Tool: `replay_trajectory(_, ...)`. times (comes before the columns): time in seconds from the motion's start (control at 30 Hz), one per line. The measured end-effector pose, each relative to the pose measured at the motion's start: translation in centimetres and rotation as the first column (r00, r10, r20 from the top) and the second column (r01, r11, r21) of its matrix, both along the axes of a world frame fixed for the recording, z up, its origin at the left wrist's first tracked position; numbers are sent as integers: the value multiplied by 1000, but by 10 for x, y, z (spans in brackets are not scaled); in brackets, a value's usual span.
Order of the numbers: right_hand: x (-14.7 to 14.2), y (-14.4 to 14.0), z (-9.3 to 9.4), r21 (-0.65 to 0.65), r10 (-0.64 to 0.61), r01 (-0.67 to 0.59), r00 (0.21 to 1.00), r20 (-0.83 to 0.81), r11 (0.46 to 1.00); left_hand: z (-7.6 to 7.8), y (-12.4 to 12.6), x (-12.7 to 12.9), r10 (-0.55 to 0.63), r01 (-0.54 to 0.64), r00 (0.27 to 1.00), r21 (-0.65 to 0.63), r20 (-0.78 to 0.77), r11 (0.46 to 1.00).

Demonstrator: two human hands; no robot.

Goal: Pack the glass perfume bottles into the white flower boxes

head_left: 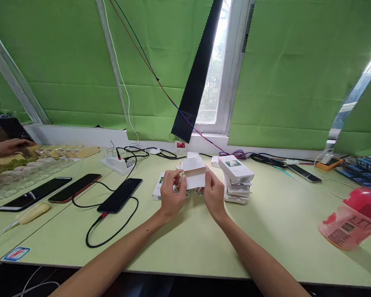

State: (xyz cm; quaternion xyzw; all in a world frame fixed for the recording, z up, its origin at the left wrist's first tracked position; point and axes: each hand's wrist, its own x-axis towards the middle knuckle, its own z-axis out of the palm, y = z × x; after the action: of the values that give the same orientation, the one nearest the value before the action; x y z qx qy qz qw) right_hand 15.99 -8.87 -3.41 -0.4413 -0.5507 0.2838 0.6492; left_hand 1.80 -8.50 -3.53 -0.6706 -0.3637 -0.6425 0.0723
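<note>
**Small white box held between both hands above the table**

You hold a small white box (194,173) up off the pale green table (284,222), directly ahead of you and just in front of the window sill. Your left hand (172,194) pinches its left side, fingers curled round the edge, with something small tucked against them that is too blurred to name. Your right hand (214,194) grips the right lower corner, thumb in front and fingers behind. Both hands are closed on the box, neither spread.

The box stands roughly upright with its top flap tilted away from you; its longer side runs left to right between your hands. Both hands sit equally near it, one at each side, wrists bent up and forearms converging from the table's near edge.

Just right of your right hand is a stack of white boxes (236,178), near but apart. Another flat box (158,187) lies beneath your left hand. Further left, a black phone (120,195) lies plugged into a black cable (111,231).
</note>
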Motion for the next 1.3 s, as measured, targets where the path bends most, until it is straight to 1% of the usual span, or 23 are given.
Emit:
replay_trajectory(0.03,0,1,-1,2,25,-25,1000,5,1000,0,-1,0,3,-2,1000,26,-13,1000)
replay_trajectory(0.1,-1,2,-3,7,64,-64,998,19,998,0,-2,1,-4,5,999,36,-37,999)
replay_trajectory(0.23,-3,3,-5,10,103,-104,992,71,995,-3,-2,2,-2,1,998,-11,-68,1000)
replay_trajectory(0.4,-2,5,-5,21,91,-96,982,165,995,-4,-1,2,11,-15,999,-72,-49,997)
replay_trajectory(0.5,-2,5,-6,36,99,-108,978,184,994,-4,3,0,58,-61,998,-130,-23,990)
replay_trajectory(0.63,-2,5,-5,-18,164,-163,970,178,986,-5,10,-3,133,-127,991,-221,16,967)
replay_trajectory(0.8,-2,4,-5,-18,179,-179,969,168,984,-7,16,-7,178,-161,983,-292,34,943)
replay_trajectory(1.03,-2,5,-6,-6,175,-177,969,176,984,-9,19,-9,178,-158,983,-326,33,932)
replay_trajectory(1.2,-2,5,-6,-12,204,-205,967,153,979,-10,19,-9,239,-238,971,-281,-32,930)
replay_trajectory(1.3,-3,6,-7,0,236,-240,956,173,971,-10,18,-10,227,-231,973,-267,-44,936)
